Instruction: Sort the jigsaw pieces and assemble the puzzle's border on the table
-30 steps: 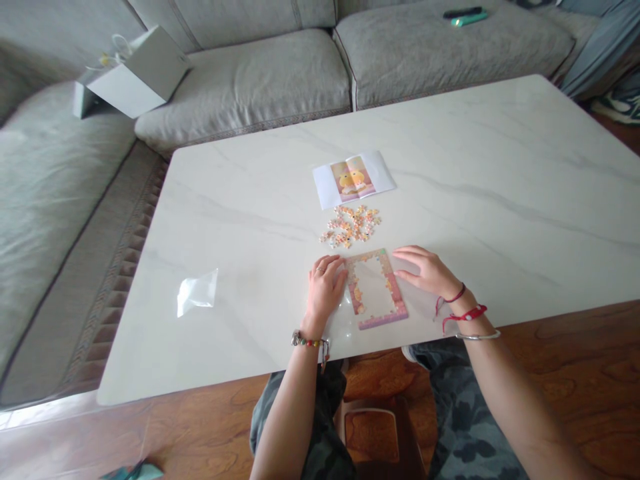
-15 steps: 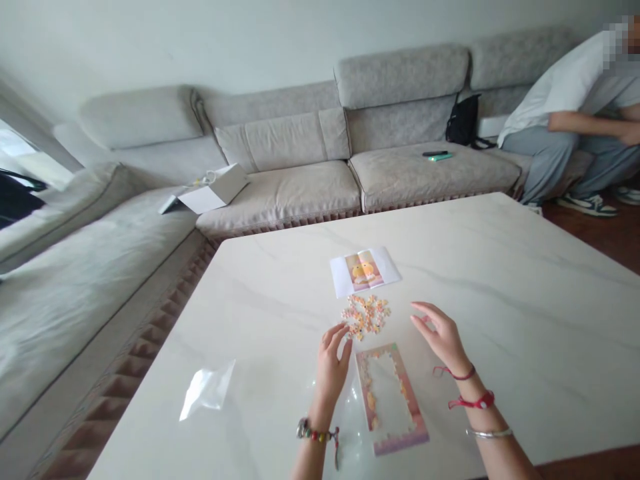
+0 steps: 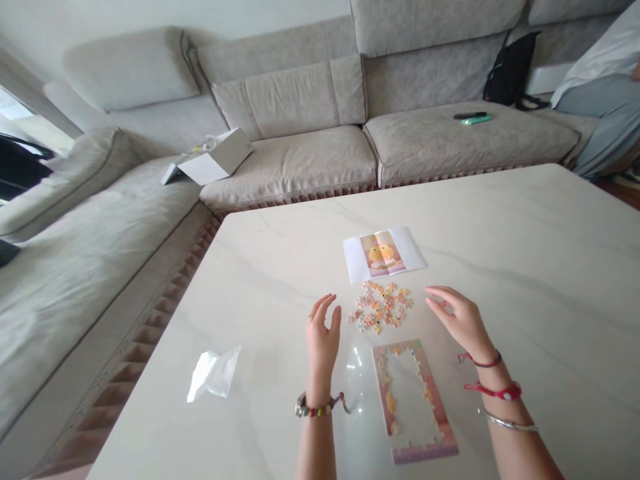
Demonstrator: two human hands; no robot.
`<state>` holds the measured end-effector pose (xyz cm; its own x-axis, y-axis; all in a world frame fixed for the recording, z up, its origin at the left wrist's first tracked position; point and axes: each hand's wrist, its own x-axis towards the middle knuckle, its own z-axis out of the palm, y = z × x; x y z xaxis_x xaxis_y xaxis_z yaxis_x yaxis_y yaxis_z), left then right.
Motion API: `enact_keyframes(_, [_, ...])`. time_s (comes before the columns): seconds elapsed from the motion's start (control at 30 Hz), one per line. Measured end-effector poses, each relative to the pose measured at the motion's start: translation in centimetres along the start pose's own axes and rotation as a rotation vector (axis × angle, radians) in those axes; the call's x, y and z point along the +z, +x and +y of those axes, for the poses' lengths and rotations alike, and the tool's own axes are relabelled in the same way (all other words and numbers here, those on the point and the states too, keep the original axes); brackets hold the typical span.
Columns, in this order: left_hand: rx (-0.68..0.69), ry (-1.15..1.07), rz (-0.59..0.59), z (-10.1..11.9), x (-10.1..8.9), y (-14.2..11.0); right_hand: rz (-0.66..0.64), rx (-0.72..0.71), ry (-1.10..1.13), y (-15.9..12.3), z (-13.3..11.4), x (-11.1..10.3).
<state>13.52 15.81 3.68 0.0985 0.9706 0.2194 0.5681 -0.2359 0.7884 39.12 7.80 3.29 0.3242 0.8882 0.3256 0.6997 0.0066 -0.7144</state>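
Two bare hands are raised over a white marble table (image 3: 520, 267), and neither shows anything held. The left hand (image 3: 323, 337) stands on its edge, wrist upright, with the fingers (image 3: 325, 303) loosely curled and apart from the thumb, pinching nothing. The right hand (image 3: 463, 323) reaches in from 3 o'clock, its fingers (image 3: 437, 297) spread slightly and pointing toward the loose puzzle pieces (image 3: 381, 307), close to them but not clearly touching. The left hand is nearest those pieces from their 8 o'clock.

The pieces lie in a scattered heap at the table's middle. At their 5 o'clock sits a pink puzzle tray (image 3: 413, 400), with pieces along its edges and a bare centre. At their 12 o'clock lies a paper picture (image 3: 384, 253). A crumpled plastic bag (image 3: 214, 375) rests at the left hand's 9 o'clock. Beads circle the left wrist (image 3: 315, 408); red cords and a silver bangle (image 3: 507, 420) circle the right. A person (image 3: 605, 87) sits on the sofa (image 3: 295, 160) at 1 o'clock.
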Motion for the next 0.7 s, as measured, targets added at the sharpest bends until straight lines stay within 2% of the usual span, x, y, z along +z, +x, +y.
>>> enact_keyframes(0.2, [-0.06,0.021,0.008,-1.0,-1.2,-0.7,-0.042,-0.015,-0.028,-0.9,-0.5,0.9])
enact_keyframes(0.5, [-0.09,0.021,-0.042,-0.9,-1.2,-1.3,-0.102,-0.038,-0.023,-1.9,-1.7,1.7])
enact_keyframes(0.7, [-0.097,0.041,-0.058,-1.0,-1.1,-1.2,-0.126,-0.025,-0.028,-2.0,-1.2,1.7])
